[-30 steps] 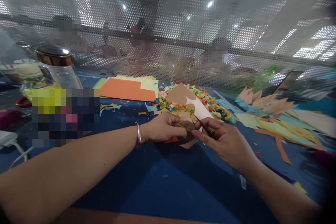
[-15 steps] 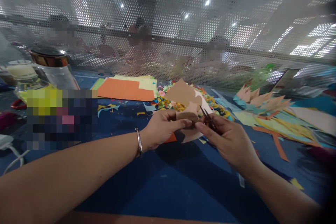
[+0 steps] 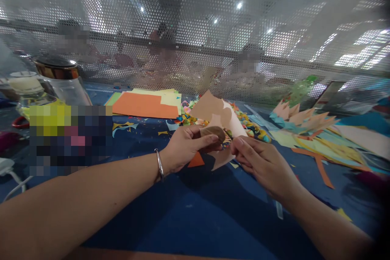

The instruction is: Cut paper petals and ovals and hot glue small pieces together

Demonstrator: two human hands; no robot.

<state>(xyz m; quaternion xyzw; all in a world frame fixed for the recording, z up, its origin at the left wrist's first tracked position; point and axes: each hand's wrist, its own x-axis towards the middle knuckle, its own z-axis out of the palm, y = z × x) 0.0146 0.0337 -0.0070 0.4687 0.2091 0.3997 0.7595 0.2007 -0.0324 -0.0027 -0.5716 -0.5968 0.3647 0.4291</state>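
Note:
My left hand (image 3: 185,146), a metal bangle at its wrist, pinches a tan sheet of paper (image 3: 213,109) with a small brown rounded piece (image 3: 213,132) at my thumb. An orange scrap (image 3: 196,160) shows just under this hand. My right hand (image 3: 262,162) is closed beside the paper's right edge, fingers curled and touching the sheet. The small scissors seen earlier are hidden in that hand now. Both hands hover just above the dark blue table (image 3: 198,211).
A stack of orange and yellow sheets (image 3: 146,103) lies at the back. Several coloured scraps (image 3: 243,124) pile up behind the hands, and cut paper strips (image 3: 319,138) spread to the right. Glass jars (image 3: 57,77) stand at the left. A perforated metal screen (image 3: 195,36) closes the far side.
My left hand has lifted and turned the tan paper, exposing the orange scrap beneath. The scissor blades visible in my right hand before are out of sight now.

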